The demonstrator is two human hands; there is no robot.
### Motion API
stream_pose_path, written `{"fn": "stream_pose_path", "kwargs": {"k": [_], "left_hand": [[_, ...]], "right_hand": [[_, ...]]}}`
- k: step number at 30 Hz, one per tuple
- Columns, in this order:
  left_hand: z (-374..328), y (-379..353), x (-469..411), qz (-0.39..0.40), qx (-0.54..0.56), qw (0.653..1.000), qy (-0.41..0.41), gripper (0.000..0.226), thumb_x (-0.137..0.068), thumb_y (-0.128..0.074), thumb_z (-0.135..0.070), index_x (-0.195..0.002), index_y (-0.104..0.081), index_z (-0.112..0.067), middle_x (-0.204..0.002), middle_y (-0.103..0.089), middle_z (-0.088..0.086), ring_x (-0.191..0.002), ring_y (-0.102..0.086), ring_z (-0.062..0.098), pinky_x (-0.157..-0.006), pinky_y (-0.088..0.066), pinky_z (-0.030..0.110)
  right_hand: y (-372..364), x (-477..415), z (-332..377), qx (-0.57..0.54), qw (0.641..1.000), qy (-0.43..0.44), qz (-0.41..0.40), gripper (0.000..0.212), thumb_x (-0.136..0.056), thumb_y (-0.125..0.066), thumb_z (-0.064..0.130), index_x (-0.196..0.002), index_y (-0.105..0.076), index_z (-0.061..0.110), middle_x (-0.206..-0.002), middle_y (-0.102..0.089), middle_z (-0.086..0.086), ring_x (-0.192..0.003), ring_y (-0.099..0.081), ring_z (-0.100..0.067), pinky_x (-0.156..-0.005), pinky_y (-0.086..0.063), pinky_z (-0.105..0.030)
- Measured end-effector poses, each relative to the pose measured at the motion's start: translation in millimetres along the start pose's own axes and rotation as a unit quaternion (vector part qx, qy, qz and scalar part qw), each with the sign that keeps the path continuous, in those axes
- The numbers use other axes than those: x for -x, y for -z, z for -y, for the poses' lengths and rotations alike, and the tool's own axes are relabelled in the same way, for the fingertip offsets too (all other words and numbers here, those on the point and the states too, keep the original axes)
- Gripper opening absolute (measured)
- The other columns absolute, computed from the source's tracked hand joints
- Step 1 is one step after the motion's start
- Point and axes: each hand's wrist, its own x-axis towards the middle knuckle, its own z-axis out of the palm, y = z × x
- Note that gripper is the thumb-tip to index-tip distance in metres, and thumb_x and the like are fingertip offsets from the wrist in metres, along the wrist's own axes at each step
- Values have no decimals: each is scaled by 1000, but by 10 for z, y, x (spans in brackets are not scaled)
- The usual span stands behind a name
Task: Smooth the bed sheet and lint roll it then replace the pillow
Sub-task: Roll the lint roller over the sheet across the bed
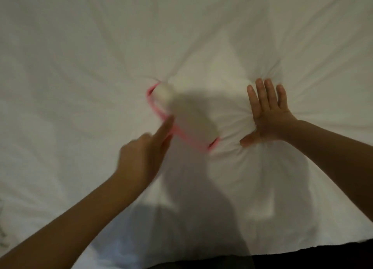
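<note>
Bed sheet [84, 47], white and creased, covers nearly the whole view; its near edge runs along the bottom right, where a dark strip [306, 257] lies below it, too dim to tell what it is. Two bare forearms reach in from that near edge, and their shadows fall on the cloth between them. The left hand [144, 154], blurred, has its fingers curled about the lint roller [189, 120], with the forefinger stretched out along the pink frame; the handle itself is hidden under the hand. The roller lies slantwise on the sheet around the middle of the bed, its white roll just beyond the left hand's fingertips and between the two hands. The right hand [268, 115] lies flat on the sheet just beside the roller's right end, fingers straight and spread, thumb out, holding nothing. Folds fan out from under both the palm and the roller towards the far edge.
</note>
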Motion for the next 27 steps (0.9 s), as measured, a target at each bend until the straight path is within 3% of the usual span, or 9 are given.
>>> {"fn": "stream_pose_path", "kwargs": {"k": [4, 7, 10, 12, 15, 20, 23, 26, 27], "left_hand": [[-570, 22, -790, -39, 15, 999, 34, 47, -97, -33, -43, -142, -39, -31, -59, -48, 6, -44, -48, 23, -44, -36, 29], [-423, 31, -358, -11, 42, 997, 68, 46, -93, -34, -43, -138, -42, -35, -53, -50, 6, -37, -50, 27, -37, -34, 25], [-7, 155, 497, 100, 63, 989, 93, 46, -93, -27, -47, -139, -28, -40, -53, -50, 3, -35, -49, 25, -38, -17, 13], [152, 228, 698, 127, 46, 986, 99, 47, -97, -16, -51, -138, -34, -34, -47, -45, 0, -30, -38, 16, -42, -9, 8], [26, 131, 235, 94, 82, 990, 70, 49, -94, -16, -54, -138, -29, -39, -53, -53, 8, -38, -51, 30, -42, -30, 24], [-476, -59, -595, -71, 63, 992, 82, 48, -93, -33, -40, -135, -51, -25, -49, -50, 9, -35, -50, 29, -41, -33, 24], [-323, 11, 87, 42, 90, 989, 106, 55, -90, -26, -48, -141, -36, -33, -58, -56, 10, -44, -57, 32, -41, -38, 29], [5, 239, 702, 131, 98, 970, 178, 62, -88, -8, -66, -146, -13, -44, -76, -59, 5, -72, -64, 32, -58, -37, 31], [82, 350, 755, 135, 78, 970, 188, 57, -91, -11, -64, -145, -4, -45, -78, -56, 1, -79, -64, 30, -61, -37, 30]], "right_hand": [[-96, -33, -65, -13, 1000, 0, -23, 149, -41, 5, 101, -143, -5, -6, -150, -2, -28, -137, 1, -39, -106, 27, -40], [-101, -57, -27, -11, 999, -5, -38, 140, -54, 0, 98, -145, -17, -7, -144, -27, -38, -132, -22, -48, -110, 17, -32], [-128, -65, -89, 4, 998, 12, -68, 143, -42, 9, 100, -150, 7, 6, -153, 0, -25, -140, -1, -39, -107, 26, -38], [-134, -72, -95, -13, 997, 8, -81, 138, -50, 10, 98, -151, 1, 4, -152, -15, -28, -140, -12, -42, -113, 6, -53], [-204, -129, -75, -49, 997, 10, -55, 127, -65, 7, 92, -144, -19, -5, -137, -40, -36, -124, -41, -51, -107, -19, -59], [-173, -73, -69, -39, 998, 50, -27, 129, -62, 2, 94, -139, -26, -5, -134, -41, -39, -124, -38, -49, -110, 0, -39], [-42, -6, 42, 61, 995, 19, -73, 129, -63, -6, 95, -146, -16, -3, -144, -28, -37, -131, -30, -50, -111, 15, -35], [73, 54, -37, 58, 996, 5, -62, 130, -59, -28, 95, -141, 27, 11, -146, 29, -18, -139, 17, -30, -97, 36, -35], [140, 66, -55, 64, 995, 29, -73, 126, -62, -20, 95, -147, 15, 10, -151, 16, -21, -142, 5, -33, -104, 28, -37]]}}
